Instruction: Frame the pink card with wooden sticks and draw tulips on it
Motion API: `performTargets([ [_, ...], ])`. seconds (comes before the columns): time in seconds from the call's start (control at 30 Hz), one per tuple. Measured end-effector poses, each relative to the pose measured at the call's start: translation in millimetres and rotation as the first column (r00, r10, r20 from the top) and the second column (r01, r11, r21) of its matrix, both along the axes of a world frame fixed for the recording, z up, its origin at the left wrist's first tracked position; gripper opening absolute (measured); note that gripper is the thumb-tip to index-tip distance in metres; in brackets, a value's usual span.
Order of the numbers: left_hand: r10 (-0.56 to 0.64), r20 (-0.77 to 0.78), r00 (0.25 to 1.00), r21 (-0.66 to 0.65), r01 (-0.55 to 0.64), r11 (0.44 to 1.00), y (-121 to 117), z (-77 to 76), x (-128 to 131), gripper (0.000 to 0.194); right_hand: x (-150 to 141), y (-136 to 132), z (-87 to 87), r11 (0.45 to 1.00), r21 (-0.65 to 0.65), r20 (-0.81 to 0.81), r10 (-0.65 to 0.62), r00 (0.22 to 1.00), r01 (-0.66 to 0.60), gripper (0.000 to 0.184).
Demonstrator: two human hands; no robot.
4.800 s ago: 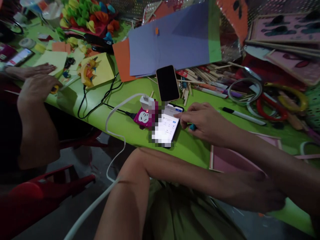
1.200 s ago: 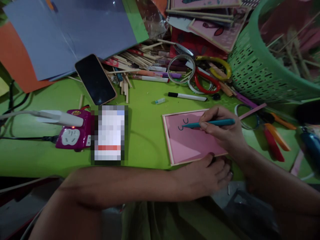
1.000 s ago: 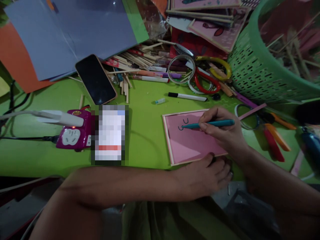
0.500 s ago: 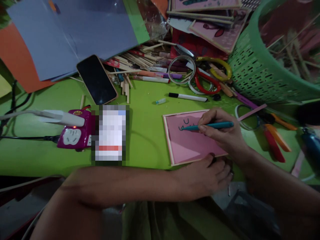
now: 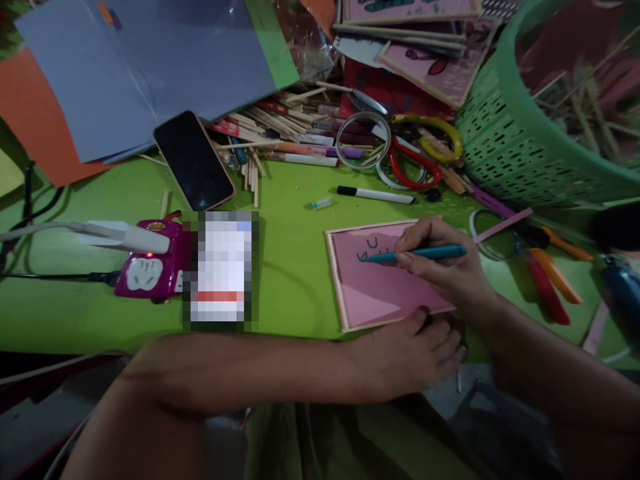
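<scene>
My right hand [image 5: 440, 260] is closed around a teal marker pen [image 5: 435, 252], its tip down on a pink card [image 5: 373, 297] edged with thin wooden sticks. Dark letter-like strokes show on the card's upper left part; the hand covers some of its right side. My left hand [image 5: 425, 350] lies along the card's lower edge and the table edge, palm down. Its fingers extend to the right, loosely bent, and hold nothing visible; the thumb side touches the card's lower border.
Left of the card are a lit, blurred phone screen [image 5: 223, 267], a dark phone [image 5: 194, 160] and a purple power socket [image 5: 150, 260]. Behind lie a black-capped marker [image 5: 375, 195], a tape roll [image 5: 364, 140], red-handled scissors [image 5: 415, 170] and sticks. A green basket [image 5: 500, 147] and pliers [image 5: 550, 280] are right.
The teal marker's tip has shifted very slightly, and the stroke beside it on the card looks longer. My left hand rests in the same place.
</scene>
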State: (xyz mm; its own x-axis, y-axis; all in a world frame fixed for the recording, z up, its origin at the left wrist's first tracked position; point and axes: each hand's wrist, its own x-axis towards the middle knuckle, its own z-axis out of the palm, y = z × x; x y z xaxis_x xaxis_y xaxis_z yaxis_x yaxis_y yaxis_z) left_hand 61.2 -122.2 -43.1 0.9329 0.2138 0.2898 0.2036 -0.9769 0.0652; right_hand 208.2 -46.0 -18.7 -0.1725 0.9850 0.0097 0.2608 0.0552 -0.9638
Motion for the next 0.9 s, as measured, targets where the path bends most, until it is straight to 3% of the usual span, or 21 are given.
performTargets([
  [0.27, 0.005, 0.021, 1.0, 0.006, -0.005, 1.0, 0.8, 0.5, -0.8, 0.044, 2.9, -0.4, -2.7, 0.996, 0.034, -0.033, -0.087, 0.996, 0.088, 0.029],
  [0.5, -0.006, -0.018, 1.0, 0.022, 0.006, 1.0, 0.5, 1.2, -0.3, 0.046, -1.5, 0.6, 0.3, 0.996, 0.06, -0.009, -0.057, 0.998, 0.058, 0.029],
  [0.9, 0.027, 0.059, 0.998, 0.022, -0.028, 0.999, -1.9, -3.3, 2.2, 0.041, -2.4, -1.8, -3.2, 0.997, 0.065, 0.042, -0.047, 0.998, 0.044, 0.031],
])
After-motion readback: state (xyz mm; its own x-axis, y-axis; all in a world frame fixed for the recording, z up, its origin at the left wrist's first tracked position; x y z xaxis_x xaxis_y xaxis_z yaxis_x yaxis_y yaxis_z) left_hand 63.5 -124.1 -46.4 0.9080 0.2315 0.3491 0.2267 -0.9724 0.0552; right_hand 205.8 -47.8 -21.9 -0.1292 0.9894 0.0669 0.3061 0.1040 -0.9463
